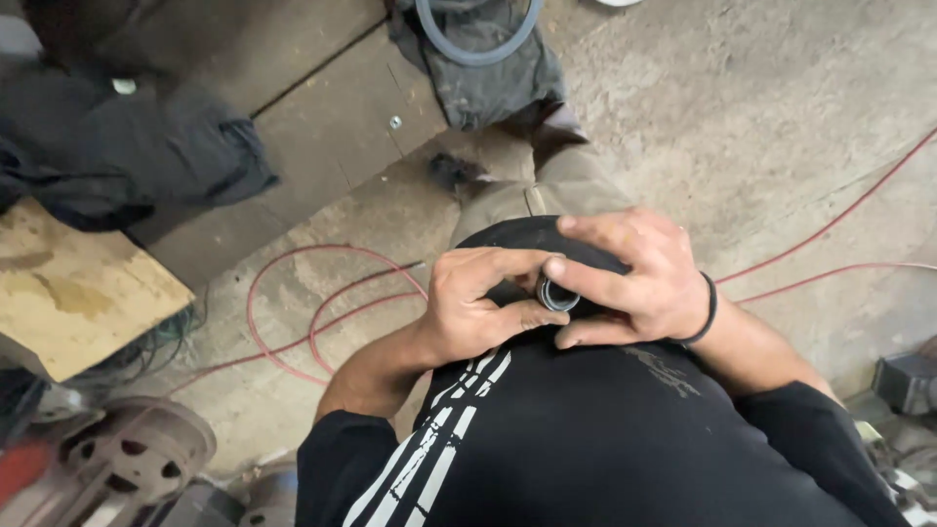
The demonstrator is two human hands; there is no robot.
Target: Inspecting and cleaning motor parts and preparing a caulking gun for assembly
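Note:
A small round metal ring part (556,295), dark with a shiny rim, sits between both hands in front of my chest. My left hand (480,304) pinches it from the left with thumb and forefinger. From the right, my right hand (634,278) wraps over it with the thumb and forefinger on the ring; a black band circles that wrist. Below them is my black shirt with white stripes (586,439). Part of the ring is hidden by fingers.
A red cable (293,293) loops over the concrete floor. Dark cloth (117,146) lies on wooden boards at upper left, a grey rubber ring (478,49) on cloth at top. A metal pulley wheel (137,454) sits at lower left, a plywood board (68,293) beside it.

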